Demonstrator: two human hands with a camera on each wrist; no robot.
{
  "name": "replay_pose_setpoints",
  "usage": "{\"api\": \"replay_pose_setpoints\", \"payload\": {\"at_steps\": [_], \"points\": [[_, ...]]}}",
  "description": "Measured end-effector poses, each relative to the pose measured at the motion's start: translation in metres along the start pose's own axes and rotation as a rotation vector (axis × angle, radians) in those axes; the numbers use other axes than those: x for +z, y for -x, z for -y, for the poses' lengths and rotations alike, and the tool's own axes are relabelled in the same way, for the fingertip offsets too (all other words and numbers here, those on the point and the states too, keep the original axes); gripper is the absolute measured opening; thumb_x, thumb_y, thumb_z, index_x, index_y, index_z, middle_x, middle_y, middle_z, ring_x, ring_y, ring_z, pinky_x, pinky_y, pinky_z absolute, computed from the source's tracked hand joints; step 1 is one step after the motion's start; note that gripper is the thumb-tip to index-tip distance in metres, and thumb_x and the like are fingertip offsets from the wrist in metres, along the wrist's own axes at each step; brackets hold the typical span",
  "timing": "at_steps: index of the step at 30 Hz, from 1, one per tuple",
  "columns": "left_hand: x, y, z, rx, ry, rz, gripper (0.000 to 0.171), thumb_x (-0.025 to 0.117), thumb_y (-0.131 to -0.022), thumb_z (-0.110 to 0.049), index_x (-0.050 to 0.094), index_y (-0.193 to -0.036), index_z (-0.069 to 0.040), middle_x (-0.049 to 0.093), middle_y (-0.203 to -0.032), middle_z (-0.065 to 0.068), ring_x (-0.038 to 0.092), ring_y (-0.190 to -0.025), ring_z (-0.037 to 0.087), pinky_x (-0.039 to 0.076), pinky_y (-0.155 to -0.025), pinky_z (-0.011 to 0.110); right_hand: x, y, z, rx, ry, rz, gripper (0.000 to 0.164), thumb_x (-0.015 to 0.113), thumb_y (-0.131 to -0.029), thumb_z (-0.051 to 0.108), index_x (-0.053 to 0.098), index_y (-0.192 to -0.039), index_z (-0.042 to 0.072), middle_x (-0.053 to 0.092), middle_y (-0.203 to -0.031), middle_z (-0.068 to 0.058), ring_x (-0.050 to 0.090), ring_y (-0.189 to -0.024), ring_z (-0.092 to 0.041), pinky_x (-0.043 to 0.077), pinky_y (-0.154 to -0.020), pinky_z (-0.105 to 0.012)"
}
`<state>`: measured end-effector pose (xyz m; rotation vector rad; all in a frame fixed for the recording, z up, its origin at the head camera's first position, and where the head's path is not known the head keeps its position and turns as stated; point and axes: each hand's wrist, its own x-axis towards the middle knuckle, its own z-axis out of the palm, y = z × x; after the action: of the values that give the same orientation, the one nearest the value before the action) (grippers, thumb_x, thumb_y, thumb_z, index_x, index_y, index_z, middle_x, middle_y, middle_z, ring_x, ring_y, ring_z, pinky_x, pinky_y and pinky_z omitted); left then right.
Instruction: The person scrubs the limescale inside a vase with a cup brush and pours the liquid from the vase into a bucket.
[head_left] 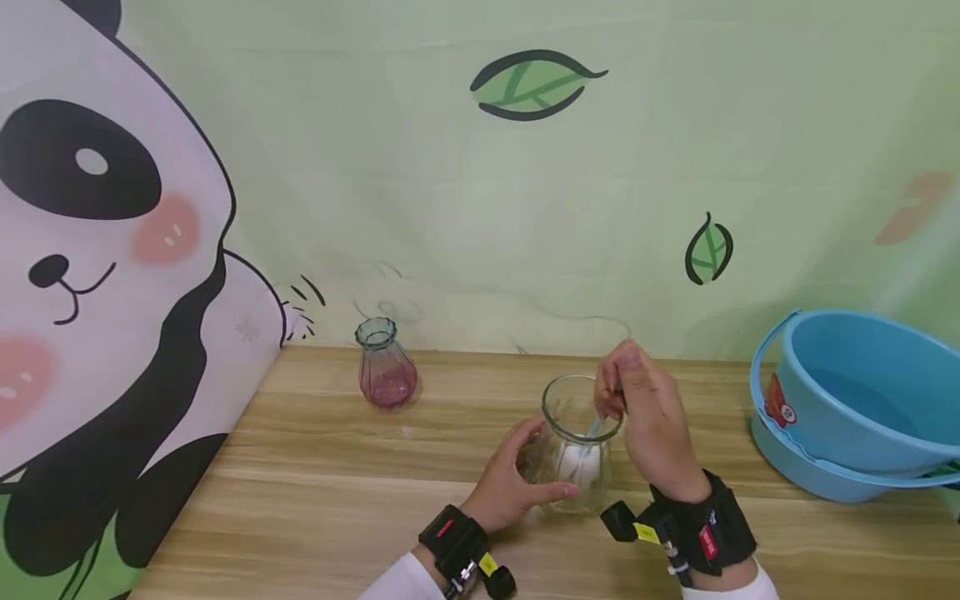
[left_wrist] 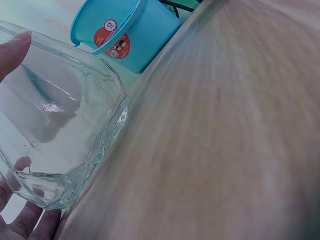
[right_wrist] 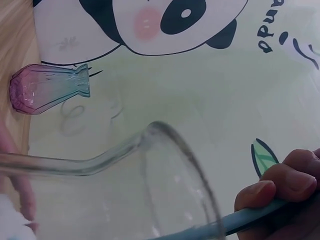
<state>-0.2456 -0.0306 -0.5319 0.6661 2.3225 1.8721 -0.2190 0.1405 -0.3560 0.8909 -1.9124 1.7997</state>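
Observation:
A clear glass vase point(head_left: 596, 493) stands on the wooden table, its mouth facing up. My left hand point(head_left: 510, 485) holds its left side, with the thumb across the front and the fingers curving behind. Over the rim, my right hand point(head_left: 651, 417) grips the light blue handle point(right_wrist: 257, 216) of a brush that reaches down inside. The brush's soft white head point(head_left: 579, 462) shows through the glass, low in the vase. Seen from the left wrist, the vase point(left_wrist: 95, 145) fills the left side, with fingers near its base.
A small faceted vase point(head_left: 388, 379), pink below and bluish above, stands near the back left. Blue buckets point(head_left: 847, 425), one set in the other, sit at the right. A printed panda cloth point(head_left: 420, 208) hangs along the table's back edge.

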Motion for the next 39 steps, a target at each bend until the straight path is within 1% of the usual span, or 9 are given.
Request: {"api": "replay_pose_setpoints", "payload": {"at_steps": [4, 7, 15, 17, 20, 24, 28, 32, 39], "points": [[0.000, 0.000, 0.001, -0.008, 0.003, 0.005, 0.081, 0.084, -0.073, -0.041, 0.038, -0.140, -0.045, 0.042, -0.140, -0.016, 0.036, -0.126, 0.011, 0.032, -0.103, 0.055, 0.001, 0.001, -0.006, 0.098, 0.038, 0.032, 0.038, 0.021, -0.108, 0.016, 0.038, -0.078, 0.001, 0.032, -0.063, -0.011, 0.036, -0.053, -0.027, 0.035, -0.047, -0.039], [0.000, 0.000, -0.001, -0.017, 0.005, 0.007, 0.081, 0.084, -0.073, -0.040, 0.038, -0.140, -0.046, 0.041, -0.140, -0.017, 0.035, -0.126, 0.010, 0.031, -0.104, 0.054, 0.002, 0.000, -0.011, 0.138, 0.058, 0.067, 0.037, 0.022, -0.108, 0.018, 0.038, -0.079, 0.001, 0.032, -0.063, -0.011, 0.037, -0.053, -0.026, 0.035, -0.047, -0.040], [-0.006, 0.007, -0.029, 0.001, 0.032, 0.015, 0.081, 0.084, -0.074, -0.032, 0.042, -0.143, -0.028, 0.043, -0.141, -0.008, 0.037, -0.126, 0.016, 0.031, -0.103, 0.057, 0.003, 0.001, -0.013, 0.149, 0.094, 0.097, 0.037, 0.024, -0.108, 0.017, 0.038, -0.079, -0.001, 0.033, -0.062, -0.012, 0.038, -0.053, -0.025, 0.037, -0.047, -0.042], [-0.007, 0.007, -0.032, -0.002, 0.030, 0.019, 0.082, 0.084, -0.074, -0.032, 0.041, -0.144, -0.027, 0.042, -0.142, -0.008, 0.037, -0.127, 0.016, 0.031, -0.103, 0.056, 0.003, 0.000, -0.013, 0.153, 0.097, 0.101, 0.037, 0.024, -0.108, 0.018, 0.038, -0.079, -0.001, 0.034, -0.062, -0.013, 0.038, -0.053, -0.026, 0.038, -0.047, -0.041], [-0.006, 0.006, -0.027, -0.004, 0.024, 0.019, 0.082, 0.084, -0.074, -0.033, 0.040, -0.144, -0.030, 0.041, -0.143, -0.009, 0.036, -0.127, 0.016, 0.030, -0.103, 0.057, 0.003, -0.001, -0.014, 0.160, 0.096, 0.111, 0.038, 0.025, -0.108, 0.018, 0.039, -0.079, -0.002, 0.035, -0.061, -0.013, 0.039, -0.054, -0.026, 0.039, -0.047, -0.040], [-0.002, 0.003, -0.010, -0.016, 0.004, 0.016, 0.084, 0.084, -0.073, -0.038, 0.038, -0.144, -0.037, 0.039, -0.143, -0.014, 0.035, -0.126, 0.013, 0.030, -0.103, 0.056, 0.003, 0.000, -0.015, 0.169, 0.092, 0.127, 0.038, 0.025, -0.108, 0.018, 0.039, -0.079, -0.002, 0.037, -0.061, -0.013, 0.039, -0.054, -0.026, 0.039, -0.047, -0.038], [-0.001, -0.001, 0.000, -0.020, -0.008, 0.016, 0.086, 0.084, -0.072, -0.042, 0.037, -0.144, -0.038, 0.039, -0.142, -0.016, 0.036, -0.125, 0.011, 0.033, -0.102, 0.053, 0.003, 0.000, -0.014, 0.167, 0.089, 0.155, 0.037, 0.026, -0.108, 0.016, 0.040, -0.078, -0.001, 0.038, -0.062, -0.013, 0.040, -0.055, -0.026, 0.039, -0.047, -0.035], [0.000, -0.002, 0.003, -0.012, -0.004, 0.015, 0.086, 0.084, -0.072, -0.042, 0.037, -0.144, -0.039, 0.040, -0.141, -0.016, 0.036, -0.125, 0.011, 0.034, -0.101, 0.053, 0.003, 0.000, -0.013, 0.181, 0.094, 0.172, 0.037, 0.027, -0.108, 0.017, 0.041, -0.078, 0.000, 0.039, -0.063, -0.013, 0.041, -0.055, -0.026, 0.040, -0.049, -0.033], [-0.001, 0.000, 0.001, -0.032, -0.005, 0.009, 0.083, 0.084, -0.072, -0.043, 0.037, -0.141, -0.046, 0.039, -0.142, -0.017, 0.036, -0.125, 0.011, 0.033, -0.101, 0.053, -0.001, 0.000, -0.006, 0.190, 0.062, 0.180, 0.038, 0.024, -0.108, 0.019, 0.039, -0.080, 0.000, 0.038, -0.065, -0.014, 0.041, -0.058, -0.027, 0.041, -0.052, -0.036]]}}
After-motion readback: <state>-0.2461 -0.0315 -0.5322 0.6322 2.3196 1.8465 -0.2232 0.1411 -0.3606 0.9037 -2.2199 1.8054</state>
